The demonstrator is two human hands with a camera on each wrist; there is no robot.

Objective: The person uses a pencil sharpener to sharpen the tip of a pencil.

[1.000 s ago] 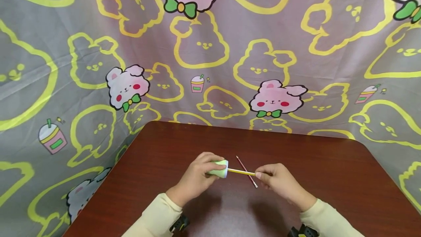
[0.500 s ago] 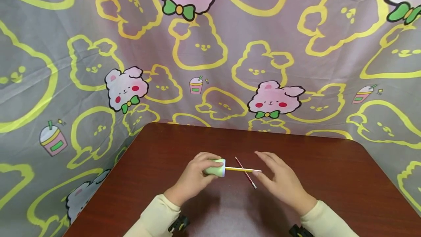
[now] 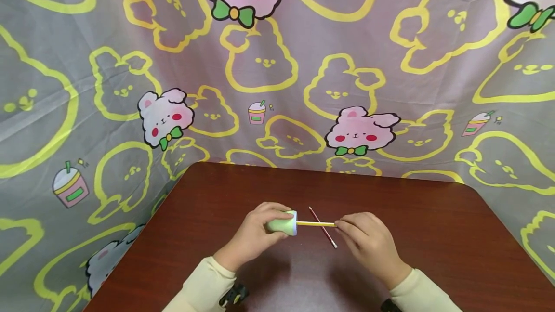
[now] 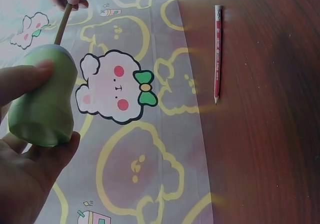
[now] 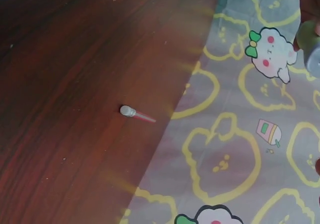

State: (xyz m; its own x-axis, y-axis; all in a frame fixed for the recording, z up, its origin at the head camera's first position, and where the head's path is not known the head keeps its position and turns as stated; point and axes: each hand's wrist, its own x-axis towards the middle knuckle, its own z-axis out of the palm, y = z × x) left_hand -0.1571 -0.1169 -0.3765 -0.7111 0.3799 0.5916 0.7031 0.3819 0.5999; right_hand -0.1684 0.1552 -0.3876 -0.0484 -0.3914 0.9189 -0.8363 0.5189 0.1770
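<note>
My left hand (image 3: 256,232) grips a light green, waisted pencil sharpener (image 3: 281,226) with a pale rim, held sideways above the table. From its rim end a yellow pencil (image 3: 315,224) sticks out to the right, its tip hidden inside. With thumb and fingertips my right hand (image 3: 374,242) pinches the pencil's free end. In the left wrist view the thumb lies along the side of the green sharpener (image 4: 47,102), with fingers beneath it. The right wrist view catches only part of the sharpener (image 5: 306,42) at its right edge.
A dark red pencil (image 3: 327,236) with a white end lies on the brown wooden table (image 3: 243,182), beyond and below the held pencil. Behind the table and along its left side hangs a grey curtain (image 3: 299,100) printed with rabbits.
Half a second ago my right fingers were spread, with the thumb near the pencil's end; now they are closed on it again. The left hand and sharpener have hardly moved.
</note>
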